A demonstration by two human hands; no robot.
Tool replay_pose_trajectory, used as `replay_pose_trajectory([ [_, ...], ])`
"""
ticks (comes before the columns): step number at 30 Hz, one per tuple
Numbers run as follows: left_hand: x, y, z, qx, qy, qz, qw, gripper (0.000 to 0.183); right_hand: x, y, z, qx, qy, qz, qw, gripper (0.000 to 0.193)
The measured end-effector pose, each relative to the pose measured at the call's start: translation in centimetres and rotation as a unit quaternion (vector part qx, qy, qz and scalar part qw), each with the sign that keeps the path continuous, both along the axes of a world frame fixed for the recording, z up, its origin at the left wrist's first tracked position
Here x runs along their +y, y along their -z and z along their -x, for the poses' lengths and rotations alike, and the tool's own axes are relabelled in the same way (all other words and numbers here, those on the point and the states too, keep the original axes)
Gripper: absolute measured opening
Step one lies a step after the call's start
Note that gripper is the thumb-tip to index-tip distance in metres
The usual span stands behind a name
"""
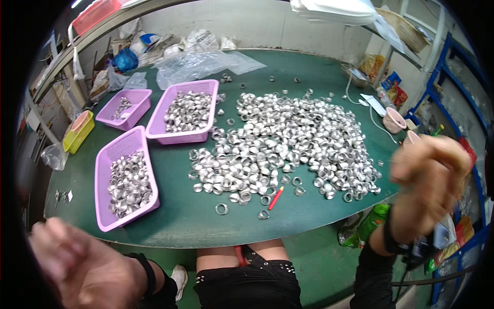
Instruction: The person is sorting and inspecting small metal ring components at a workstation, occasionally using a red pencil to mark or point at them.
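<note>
Both hands are raised off the table and smeared by motion. My left hand (85, 265) is at the lower left, near the front corner of a purple basket (101, 193) partly filled with metal rings. Its fingers look bent, and nothing shows in them. On the right, my right hand (429, 188) hangs beyond the table's edge with its fingers curled in; whether they hold anything is hidden. Between the hands a wide heap of silvery metal rings (293, 141) covers the middle of the green table (206, 229). A red marker pen (276, 198) lies at its front edge among several loose rings.
Two more purple baskets, a larger one (180, 138) and a smaller one (110, 121), hold rings at the left. Beside them sits a yellow basket (77, 135). Clear plastic sheeting (190, 69) lies at the back. A pink basket (393, 121) and a white cable (373, 118) are at the right.
</note>
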State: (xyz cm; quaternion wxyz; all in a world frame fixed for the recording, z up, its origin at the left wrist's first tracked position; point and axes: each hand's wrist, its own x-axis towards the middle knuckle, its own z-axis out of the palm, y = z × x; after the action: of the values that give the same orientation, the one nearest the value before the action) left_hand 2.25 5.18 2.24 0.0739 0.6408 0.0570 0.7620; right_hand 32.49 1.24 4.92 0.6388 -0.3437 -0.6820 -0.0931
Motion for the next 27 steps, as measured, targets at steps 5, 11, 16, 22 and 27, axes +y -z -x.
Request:
replay_pose_trajectory([
  [5,0.8,7.9,-10.6,0.305,0.054,0.149,0.939,0.028,4.9,7.9,2.9,0.036,-0.061,0.199,0.977,0.018],
  [11,-2.0,12.2,-16.6,0.374,0.112,0.199,0.899,0.04,4.8,10.1,3.0,0.274,-0.166,0.257,0.912,0.016],
  [16,-2.2,12.0,-16.9,0.38,0.121,0.275,0.875,0.038,5.4,10.7,2.7,0.333,-0.144,0.231,0.903,0.014],
  [22,0.2,13.5,-17.1,0.314,0.313,0.417,0.793,0.035,5.2,11.0,1.1,0.398,-0.16,0.188,0.884,0.011],
  [27,0.7,15.2,-17.7,0.313,0.418,0.48,0.705,0.027,5.0,11.2,1.2,0.427,-0.164,0.186,0.87,0.011],
])
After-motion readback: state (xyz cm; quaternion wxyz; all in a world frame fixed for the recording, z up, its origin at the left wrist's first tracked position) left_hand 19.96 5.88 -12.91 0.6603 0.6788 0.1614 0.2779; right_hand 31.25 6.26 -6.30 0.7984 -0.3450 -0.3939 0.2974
